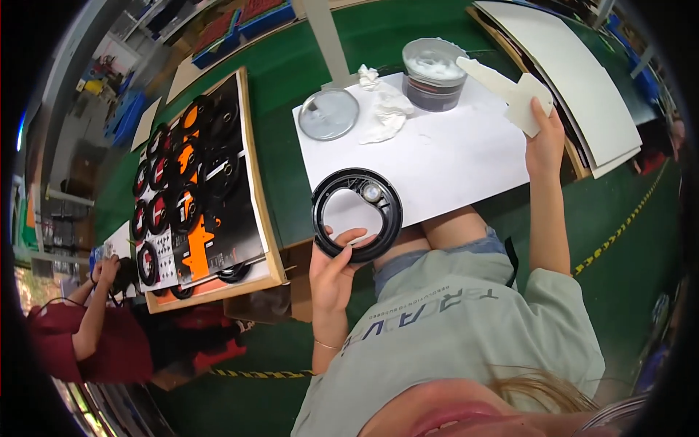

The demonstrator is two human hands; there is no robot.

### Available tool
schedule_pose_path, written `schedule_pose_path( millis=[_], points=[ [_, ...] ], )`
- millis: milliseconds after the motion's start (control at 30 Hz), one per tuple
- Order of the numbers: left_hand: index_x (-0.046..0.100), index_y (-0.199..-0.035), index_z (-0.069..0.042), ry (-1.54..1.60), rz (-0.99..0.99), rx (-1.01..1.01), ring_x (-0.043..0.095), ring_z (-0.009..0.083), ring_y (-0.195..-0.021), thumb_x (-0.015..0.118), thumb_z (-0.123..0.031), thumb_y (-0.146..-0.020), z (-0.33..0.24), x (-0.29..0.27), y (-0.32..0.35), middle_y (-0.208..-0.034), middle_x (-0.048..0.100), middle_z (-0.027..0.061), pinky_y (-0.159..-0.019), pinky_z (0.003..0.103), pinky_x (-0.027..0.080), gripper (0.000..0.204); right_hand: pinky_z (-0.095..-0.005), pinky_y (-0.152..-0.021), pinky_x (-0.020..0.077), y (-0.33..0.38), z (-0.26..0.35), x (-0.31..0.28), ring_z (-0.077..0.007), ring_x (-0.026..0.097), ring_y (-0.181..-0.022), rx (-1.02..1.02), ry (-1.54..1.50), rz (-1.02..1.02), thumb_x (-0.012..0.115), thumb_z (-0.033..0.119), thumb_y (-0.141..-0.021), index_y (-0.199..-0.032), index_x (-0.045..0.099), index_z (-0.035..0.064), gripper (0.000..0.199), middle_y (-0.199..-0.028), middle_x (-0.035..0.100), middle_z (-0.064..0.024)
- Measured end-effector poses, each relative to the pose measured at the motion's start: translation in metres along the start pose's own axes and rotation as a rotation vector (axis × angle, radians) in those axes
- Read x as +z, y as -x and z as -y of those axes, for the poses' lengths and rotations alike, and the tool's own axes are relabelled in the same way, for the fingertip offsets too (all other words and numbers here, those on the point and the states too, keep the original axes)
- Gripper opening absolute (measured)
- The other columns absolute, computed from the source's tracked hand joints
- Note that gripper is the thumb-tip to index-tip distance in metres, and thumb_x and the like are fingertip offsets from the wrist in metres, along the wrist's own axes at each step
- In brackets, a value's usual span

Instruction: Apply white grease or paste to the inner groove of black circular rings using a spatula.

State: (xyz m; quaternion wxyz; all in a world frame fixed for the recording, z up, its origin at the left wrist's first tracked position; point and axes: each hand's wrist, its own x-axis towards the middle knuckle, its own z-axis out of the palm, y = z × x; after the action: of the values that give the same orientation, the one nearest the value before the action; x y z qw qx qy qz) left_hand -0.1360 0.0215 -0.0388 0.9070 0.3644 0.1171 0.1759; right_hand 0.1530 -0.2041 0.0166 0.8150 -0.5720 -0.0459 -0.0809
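My left hand (pixel 336 275) grips a black plastic ring-shaped part (pixel 318 218) by its lower rim, above the near edge of the work surface. Inside the ring, at its upper right, sits a small round shiny piece (pixel 372 192). Off to the right, my right hand (pixel 546 142) pinches a flat off-white card spatula (pixel 520 98). The spatula's narrow end reaches left to the rim of an open tub (pixel 433 95). Pale grey-white paste (pixel 435 65) fills the tub's top. Whether the tip touches the paste, I cannot tell.
White paper (pixel 459 164) covers the green table (pixel 280 138). A round lid (pixel 329 114) and crumpled tissue (pixel 389 113) lie left of the tub. A wood-edged tray (pixel 263 211) holds several black rings. White sheets (pixel 575 80) are stacked right. Another person (pixel 95 335) works at far left.
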Motion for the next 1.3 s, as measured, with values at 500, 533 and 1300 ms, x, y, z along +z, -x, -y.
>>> schedule_pose_path(
  millis=[500, 533, 1300],
  points=[
    [0.036, -0.119, -0.006, 0.007, 0.077, -0.137, 0.054, 0.0407, -0.105, 0.047, -0.001, -0.085, 0.021, 0.024, -0.031, -0.114, 0.051, 0.0262, -0.085, 0.047, 0.050, 0.036, -0.0261, -0.076, 0.0486, 0.009, 0.033, -0.040, -0.0140, 0.060, -0.090, 0.024, 0.043, 0.027, 0.057, 0.019, -0.088, -0.114, 0.053, -0.0001, 0.032, -0.101, 0.062, -0.0080],
    [0.036, -0.119, -0.006, 0.009, 0.090, -0.139, 0.054, 0.0407, -0.105, 0.047, -0.001, -0.085, 0.021, 0.025, -0.033, -0.114, 0.051, 0.0262, -0.085, 0.047, 0.050, 0.036, -0.0261, -0.076, 0.0486, 0.009, 0.032, -0.039, -0.0140, 0.060, -0.090, 0.013, 0.044, 0.020, 0.057, 0.019, -0.088, -0.114, 0.053, -0.0001, 0.032, -0.101, 0.062, -0.0080],
    [0.030, -0.121, -0.006, -0.017, -0.025, -0.061, 0.052, 0.0440, -0.107, 0.042, 0.002, -0.087, -0.011, 0.036, -0.041, -0.113, 0.050, 0.0274, -0.086, 0.046, 0.049, 0.037, -0.0268, -0.082, 0.0459, -0.002, 0.022, -0.031, -0.0148, 0.058, -0.096, 0.043, 0.075, 0.096, 0.063, 0.014, -0.084, -0.115, 0.052, -0.0019, 0.036, -0.104, 0.061, -0.0082]
  ],
)
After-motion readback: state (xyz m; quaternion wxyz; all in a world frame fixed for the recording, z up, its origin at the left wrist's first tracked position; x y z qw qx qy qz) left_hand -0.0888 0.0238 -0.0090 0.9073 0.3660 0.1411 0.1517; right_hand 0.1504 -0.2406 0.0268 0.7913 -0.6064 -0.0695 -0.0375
